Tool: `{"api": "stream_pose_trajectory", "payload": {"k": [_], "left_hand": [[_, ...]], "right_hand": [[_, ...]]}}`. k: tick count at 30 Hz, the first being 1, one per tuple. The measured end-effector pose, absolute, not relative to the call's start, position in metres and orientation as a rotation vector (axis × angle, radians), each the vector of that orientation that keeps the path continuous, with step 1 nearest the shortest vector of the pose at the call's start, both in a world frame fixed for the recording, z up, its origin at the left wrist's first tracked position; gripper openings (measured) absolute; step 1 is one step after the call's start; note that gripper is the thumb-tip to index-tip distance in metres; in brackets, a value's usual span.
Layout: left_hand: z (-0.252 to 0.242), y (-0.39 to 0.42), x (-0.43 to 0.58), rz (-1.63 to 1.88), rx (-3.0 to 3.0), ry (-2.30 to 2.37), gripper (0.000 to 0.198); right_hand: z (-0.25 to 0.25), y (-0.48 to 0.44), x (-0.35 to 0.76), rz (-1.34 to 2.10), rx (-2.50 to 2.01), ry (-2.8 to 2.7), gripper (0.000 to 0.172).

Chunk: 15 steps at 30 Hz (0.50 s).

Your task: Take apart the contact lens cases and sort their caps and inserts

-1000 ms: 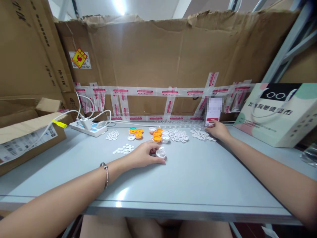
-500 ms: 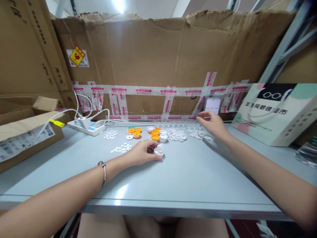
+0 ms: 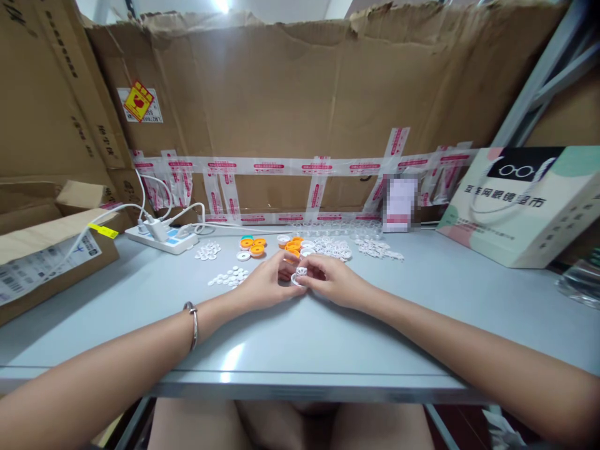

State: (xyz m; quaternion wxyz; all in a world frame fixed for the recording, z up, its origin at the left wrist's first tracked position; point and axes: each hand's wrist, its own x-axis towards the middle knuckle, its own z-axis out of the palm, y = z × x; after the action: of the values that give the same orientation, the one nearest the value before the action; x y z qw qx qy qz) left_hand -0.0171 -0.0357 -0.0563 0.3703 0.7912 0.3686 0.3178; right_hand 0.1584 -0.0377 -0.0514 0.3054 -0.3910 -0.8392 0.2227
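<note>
My left hand [image 3: 267,282] is closed around a small white round cap [image 3: 294,280], held low over the table. My right hand [image 3: 341,282] meets it from the right, pinching a small white openwork piece [image 3: 302,271] at the top of the cap. Fingers partly cover both parts, so I cannot tell how they fit together. Just behind my hands lie orange and white round caps [image 3: 294,243] and a pile of white openwork pieces [image 3: 330,249]. Small white discs [image 3: 230,275] are scattered to the left of my left hand.
Another group of orange, white and green caps [image 3: 257,250] lies farther left, near small white parts [image 3: 207,251]. Clear parts [image 3: 335,230] line the back, with flat white pieces [image 3: 379,249] at right. A power strip [image 3: 164,242], phone [image 3: 400,203] and paper bag [image 3: 504,206] stand around.
My right hand has come from near the phone back to the middle and joined my left hand at the cap. The whole view has tilted slightly down.
</note>
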Motion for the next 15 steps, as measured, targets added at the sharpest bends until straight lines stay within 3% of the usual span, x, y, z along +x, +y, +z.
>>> {"api": "stream_pose_trajectory", "payload": {"k": [12,15], "left_hand": [[-0.059,-0.037,-0.016,0.863,2.18,1.107,0.034],[-0.058,-0.038,-0.016,0.878,2.191,1.083,0.031]], "right_hand": [[-0.052,-0.048,0.147,0.369,-1.067,-1.928,0.02],[-0.046,-0.049,0.147,0.469,-0.962,-1.937,0.016]]}}
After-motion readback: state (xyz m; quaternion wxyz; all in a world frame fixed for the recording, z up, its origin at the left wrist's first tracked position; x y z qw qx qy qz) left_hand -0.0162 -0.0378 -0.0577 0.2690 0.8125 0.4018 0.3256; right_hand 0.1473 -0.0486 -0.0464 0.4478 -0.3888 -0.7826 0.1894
